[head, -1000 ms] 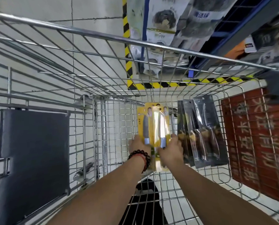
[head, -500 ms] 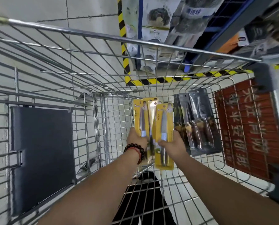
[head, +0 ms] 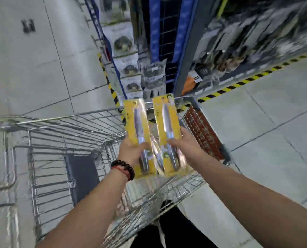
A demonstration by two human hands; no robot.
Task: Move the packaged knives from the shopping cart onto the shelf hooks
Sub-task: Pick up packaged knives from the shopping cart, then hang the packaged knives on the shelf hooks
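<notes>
Head view: at nine o'clock stands the silver wire shopping cart [head: 63, 133] with a dark flap in its side. At centre the left hand [head: 132, 152], beaded bracelet [head: 124, 169] on its wrist, grips a yellow carded knife pack [head: 137, 126] above the cart; just beside, toward three o'clock, the right hand [head: 184, 149] grips a second yellow knife pack [head: 167, 122]. At twelve o'clock rises the blurred blue store shelf [head: 177, 42].

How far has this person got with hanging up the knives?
Nothing looks hung yet. Both hands are busy: the left hand holds one yellow knife pack and the right hand holds another yellow knife pack, both lifted above the shopping cart toward the blurred shelf. A third pack seems to sit between them. Hooking them on is still to do; the cart's inside is mostly hidden, so further packs cannot be ruled out.
</notes>
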